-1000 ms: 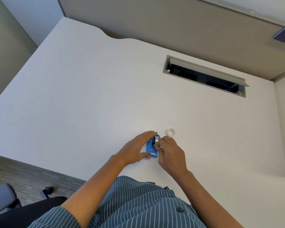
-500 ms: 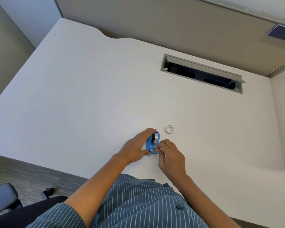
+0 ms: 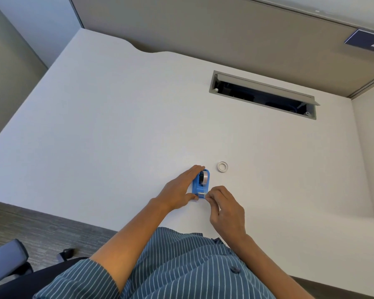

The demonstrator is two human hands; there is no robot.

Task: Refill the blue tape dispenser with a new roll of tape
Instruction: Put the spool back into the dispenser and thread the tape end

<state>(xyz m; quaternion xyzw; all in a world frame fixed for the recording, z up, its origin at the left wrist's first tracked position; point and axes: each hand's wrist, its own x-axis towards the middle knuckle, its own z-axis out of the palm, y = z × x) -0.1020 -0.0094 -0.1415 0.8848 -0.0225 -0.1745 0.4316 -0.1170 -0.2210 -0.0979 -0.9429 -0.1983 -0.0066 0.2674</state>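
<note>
Head view, bench: a white bench [image 3: 117, 126] fills most of the picture, with grey partition panels [image 3: 203, 29] behind it.
Head view, dispenser: the blue tape dispenser [image 3: 201, 185] stands on the bench close to its near edge, its cutter end toward the person.
Head view, roll: a roll of tape [image 3: 205, 176] sits on its edge in the far end of the dispenser, silvery-clear, with a dark hub showing at its middle.
Head view, left hand: the left hand [image 3: 179, 190] lies along the left side of the dispenser, its fingers [image 3: 194, 172] stretched out flat and touching the blue body, the thumb tip at the near corner; a bracing hold rather than a fist.
Head view, right hand: the right hand [image 3: 227, 207] is just beside the cutter end, thumb and forefinger pinched together at it; what they pinch is too small to tell.
Head view, spare ring: an empty white tape core [image 3: 222, 166] lies flat on the bench, near the far right of the dispenser and apart from it.
Head view, cable slot: an open grey cable tray [image 3: 263, 83] is set into the bench well beyond the hands.
Head view, sign: a dark sign [image 3: 367, 42] on the right partition reads 212.
Head view, person: striped blue shirt [image 3: 181, 266], short sleeves, seated on a dark chair [image 3: 7, 264] over grey carpet [image 3: 30, 223].
</note>
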